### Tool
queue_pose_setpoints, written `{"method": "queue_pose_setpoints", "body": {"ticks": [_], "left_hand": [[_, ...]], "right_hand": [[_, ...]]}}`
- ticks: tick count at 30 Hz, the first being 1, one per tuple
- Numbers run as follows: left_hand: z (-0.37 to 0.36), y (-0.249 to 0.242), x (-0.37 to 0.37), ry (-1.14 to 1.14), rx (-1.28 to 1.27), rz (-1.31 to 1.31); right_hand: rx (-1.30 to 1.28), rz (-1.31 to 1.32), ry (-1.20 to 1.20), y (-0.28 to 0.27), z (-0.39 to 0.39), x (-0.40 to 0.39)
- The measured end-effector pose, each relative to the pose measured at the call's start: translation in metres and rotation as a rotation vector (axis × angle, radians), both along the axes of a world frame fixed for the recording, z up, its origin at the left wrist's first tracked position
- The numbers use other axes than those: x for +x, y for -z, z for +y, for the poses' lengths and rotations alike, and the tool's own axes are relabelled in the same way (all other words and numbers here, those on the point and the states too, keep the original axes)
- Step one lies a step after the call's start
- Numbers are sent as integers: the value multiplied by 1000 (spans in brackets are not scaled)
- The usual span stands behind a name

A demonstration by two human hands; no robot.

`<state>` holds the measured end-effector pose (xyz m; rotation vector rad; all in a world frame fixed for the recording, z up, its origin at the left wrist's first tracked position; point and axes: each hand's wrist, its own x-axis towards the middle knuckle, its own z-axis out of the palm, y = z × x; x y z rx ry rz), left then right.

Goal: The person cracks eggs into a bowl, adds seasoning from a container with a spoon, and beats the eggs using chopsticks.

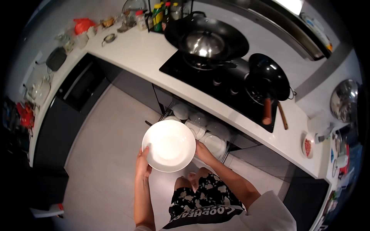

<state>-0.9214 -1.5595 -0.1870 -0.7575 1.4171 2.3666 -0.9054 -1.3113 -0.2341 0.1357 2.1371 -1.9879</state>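
A wide, shallow white bowl is held out in front of my body, its inside facing up. My left hand grips its left rim, thumb over the edge and fingers underneath. On the opposite side, my right hand is closed on the rim, with most of its fingers hidden from view. Just beyond and partly behind the bowl, a drawer of dishes stands pulled out below the counter, with several white bowls and plates in it.
Above the drawer is a black cooktop. It carries a large wok with a domed metal lid and a smaller black pan with a wooden handle. A bowl of reddish food sits on the right counter; bottles stand at the back.
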Motion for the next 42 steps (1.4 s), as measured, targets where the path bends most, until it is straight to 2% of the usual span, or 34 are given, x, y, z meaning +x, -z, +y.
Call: {"method": "queue_pose_setpoints", "body": {"ticks": [2, 4, 7, 10, 12, 17, 23, 28, 31, 37, 42], "left_hand": [[9, -38, 10, 42, -4, -22], [21, -71, 16, 91, -4, -25], [36, -93, 24, 170, 22, 114], [60, -113, 34, 299, 42, 77], [78, -118, 37, 388, 13, 14], [121, -110, 61, 568, 82, 100], [147, -112, 90, 707, 121, 140], [164, -133, 106, 703, 112, 184], [172, -139, 116, 714, 126, 212], [188, -153, 132, 724, 92, 243], [224, -158, 163, 828, 165, 295]], "right_hand": [[-125, -40, 46, -42, 4, 13], [-552, -257, 175, -70, 11, 26], [-428, -235, 302, -106, 22, 60], [-134, -30, 233, -142, 34, 99], [-195, -28, 377, -144, 43, 123], [-208, -17, 679, -148, 57, 177], [-198, -12, 804, -149, 70, 224], [-153, 16, 885, -183, 76, 242], [-189, 117, 917, -170, 86, 247], [-338, 157, 958, -164, 101, 262], [-248, 162, 1050, -186, 117, 307]]}}
